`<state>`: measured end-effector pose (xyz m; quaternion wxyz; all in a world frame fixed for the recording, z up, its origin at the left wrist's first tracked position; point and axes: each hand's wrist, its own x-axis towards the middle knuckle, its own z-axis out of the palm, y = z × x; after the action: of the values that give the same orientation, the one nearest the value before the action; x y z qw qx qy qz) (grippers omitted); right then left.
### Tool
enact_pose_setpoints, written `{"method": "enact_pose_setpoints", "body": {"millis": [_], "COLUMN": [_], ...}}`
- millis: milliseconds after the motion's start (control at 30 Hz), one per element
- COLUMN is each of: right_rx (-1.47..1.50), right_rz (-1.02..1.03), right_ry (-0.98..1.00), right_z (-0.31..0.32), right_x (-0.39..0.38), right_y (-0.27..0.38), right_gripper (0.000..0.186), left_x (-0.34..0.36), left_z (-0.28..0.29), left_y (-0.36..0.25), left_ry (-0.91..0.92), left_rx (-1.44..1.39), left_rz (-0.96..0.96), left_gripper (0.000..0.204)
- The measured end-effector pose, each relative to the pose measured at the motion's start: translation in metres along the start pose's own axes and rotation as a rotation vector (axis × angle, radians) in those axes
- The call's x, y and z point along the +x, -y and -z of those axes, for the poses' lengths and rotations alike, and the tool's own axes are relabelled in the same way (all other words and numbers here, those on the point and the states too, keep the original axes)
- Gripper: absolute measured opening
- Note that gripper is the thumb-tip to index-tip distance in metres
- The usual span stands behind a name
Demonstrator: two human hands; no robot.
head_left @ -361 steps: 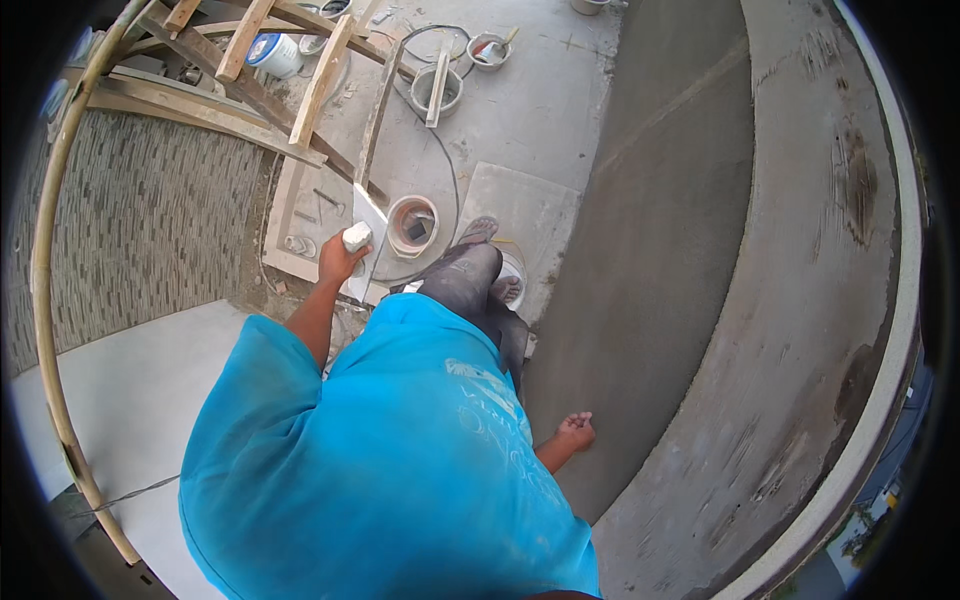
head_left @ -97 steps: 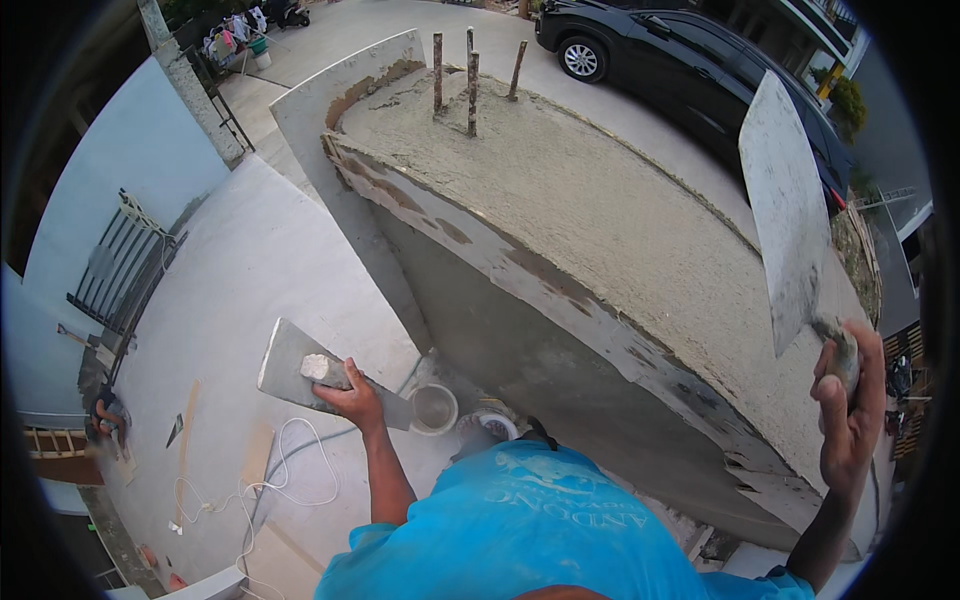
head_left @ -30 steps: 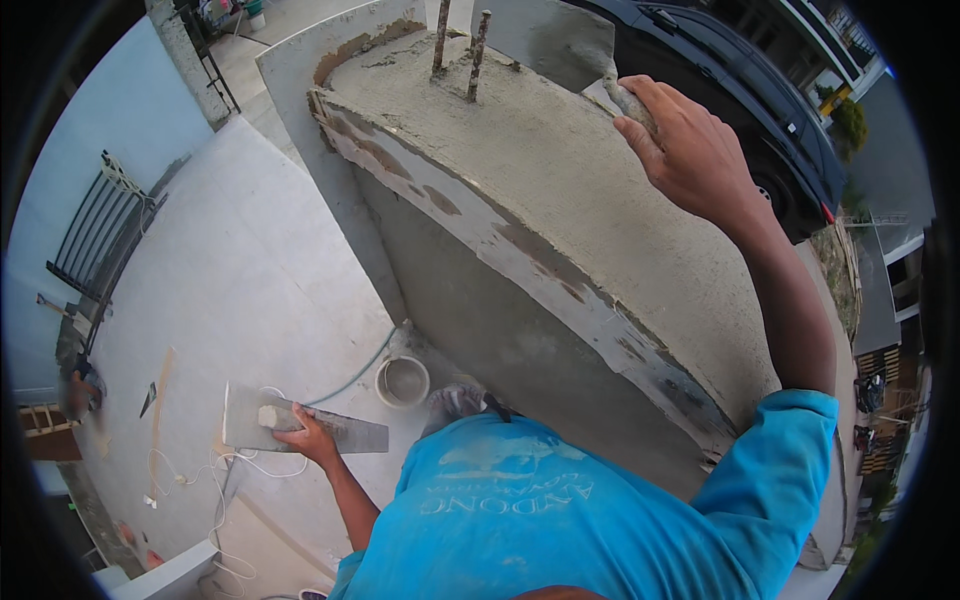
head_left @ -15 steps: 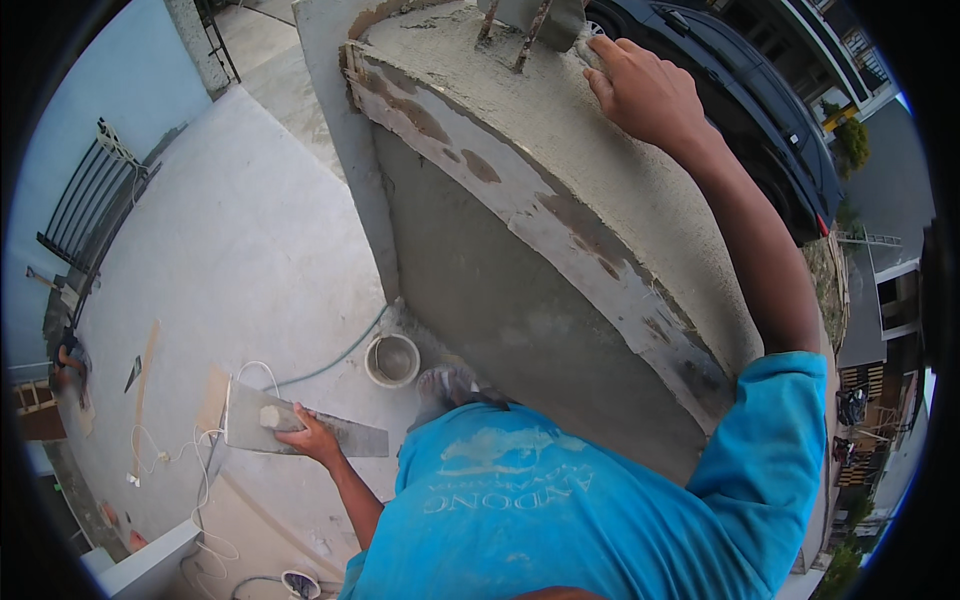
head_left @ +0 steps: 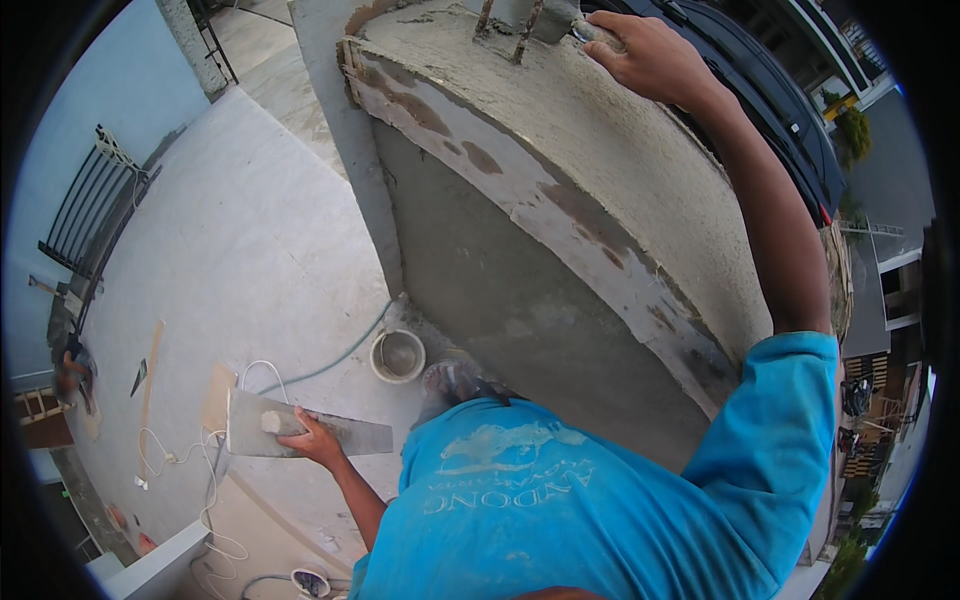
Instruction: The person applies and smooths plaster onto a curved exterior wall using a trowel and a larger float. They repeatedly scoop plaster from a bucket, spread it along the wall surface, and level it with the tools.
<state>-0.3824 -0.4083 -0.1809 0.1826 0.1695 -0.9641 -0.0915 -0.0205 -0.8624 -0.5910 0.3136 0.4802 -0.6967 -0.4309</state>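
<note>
My right hand (head_left: 658, 62) is closed around the handle of a trowel (head_left: 548, 22) at the far end of the wall. The grey blade lies close by two rusty steel bars (head_left: 526, 32) that stand up out of the wall's rough, cement-covered top (head_left: 600, 150). Low on the left, my left hand (head_left: 316, 442) grips the stubby handle of a plastering float (head_left: 362, 438), a long tapered grey board held above the floor. Its face bears no visible heap of mortar.
A board with patchy mortar (head_left: 500, 185) runs along the wall's upper edge. By my feet stands a bucket (head_left: 397, 356), with a hose (head_left: 345, 355) behind. White cables (head_left: 210, 490) trail over the floor. Another person (head_left: 75, 375) is far left; a dark car (head_left: 770, 110) stands beyond the wall.
My right hand has shifted slightly farther away along the wall top with the trowel. My left hand and the float have hardly moved.
</note>
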Motion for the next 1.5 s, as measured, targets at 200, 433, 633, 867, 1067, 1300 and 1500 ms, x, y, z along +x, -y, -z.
{"method": "enact_pose_setpoints", "body": {"millis": [200, 433, 633, 867, 1067, 1300, 1500], "right_rx": [0.266, 0.356, 0.433, 0.439, 0.44, 0.293, 0.222], "right_rz": [0.133, 0.04, -0.191, -0.032, 0.026, -0.005, -0.105], "right_ry": [0.019, 0.237, 0.392, 0.281, 0.335, 0.1, -0.056], "right_z": [0.032, 0.071, 0.07, 0.04, 0.064, 0.068, 0.083], "right_x": [-0.01, -0.003, -0.019, -0.034, -0.044, -0.076, -0.101], "right_y": [0.001, 0.021, 0.003, -0.024, -0.032, 0.002, -0.005], "right_gripper": [0.046, 0.043, 0.044, 0.048, 0.043, 0.038, 0.036], "left_x": [0.001, 0.001, 0.0, 0.004, 0.004, 0.004, 0.001], "left_z": [0.007, 0.005, 0.006, 0.008, 0.005, 0.003, 0.0], "left_y": [0.005, -0.001, 0.002, 0.004, 0.0, 0.003, 0.0], "left_ry": [-0.004, 0.005, -0.022, 0.033, 0.031, 0.006, 0.012], "left_rx": [0.013, 0.006, -0.007, -0.022, -0.029, 0.017, 0.035], "left_rz": [-0.007, -0.023, -0.023, -0.007, -0.007, 0.014, 0.053], "left_gripper": [0.056, 0.055, 0.055, 0.056, 0.055, 0.054, 0.051]}}
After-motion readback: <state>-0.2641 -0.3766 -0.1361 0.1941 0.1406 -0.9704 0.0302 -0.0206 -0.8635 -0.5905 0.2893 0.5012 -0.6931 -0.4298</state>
